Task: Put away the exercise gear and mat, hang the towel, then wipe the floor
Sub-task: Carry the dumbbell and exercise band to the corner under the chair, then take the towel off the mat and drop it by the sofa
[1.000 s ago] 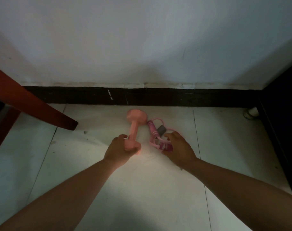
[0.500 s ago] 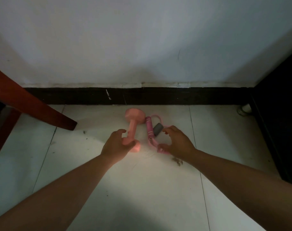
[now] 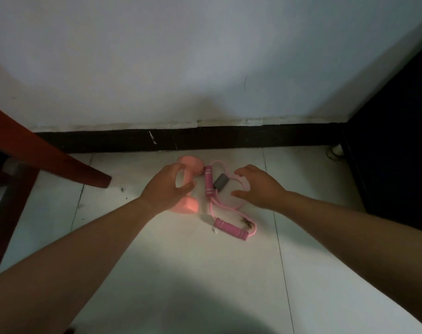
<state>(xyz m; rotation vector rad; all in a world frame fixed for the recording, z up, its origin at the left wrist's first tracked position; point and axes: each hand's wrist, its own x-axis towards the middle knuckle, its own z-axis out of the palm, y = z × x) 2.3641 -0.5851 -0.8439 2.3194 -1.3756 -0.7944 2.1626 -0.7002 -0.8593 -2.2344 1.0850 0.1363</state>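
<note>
1. A pink plastic dumbbell lies on the white tiled floor at centre frame, its long axis running from top to bottom of the frame.
2. The left hand arches wide over its handle, not closed.
3. The right hand is spread above a pink foam-handled pull rope.

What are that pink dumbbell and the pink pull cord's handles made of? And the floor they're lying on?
The dumbbell looks coated in matte vinyl or rubber: even pink, no metallic glint. The cord handles are probably foam grips, dull and ribbed with pale rings. The floor looks like glazed white tile, with thin joint lines and a soft sheen.
</note>
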